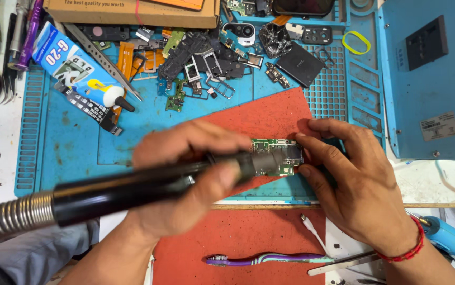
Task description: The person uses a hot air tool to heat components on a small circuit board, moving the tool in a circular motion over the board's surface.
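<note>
Fingers (pixel 312 140) of the right hand (pixel 359 184) pinch the green circuit board (pixel 277 157); left hand (pixel 185 174), blurred, seemingly grips the hot-air wand (pixel 132 190) pointing rightward at it

Small green rectangular circuit board (pixel 279 157) with silver metal shields, lying flat on a red mat at mid-scene, its right edge pinched between fingertips. Black cylindrical hot-air handpiece (pixel 132 190) with a ribbed metal hose at its left end, held nearly level, its nozzle over the board's left part.
</note>
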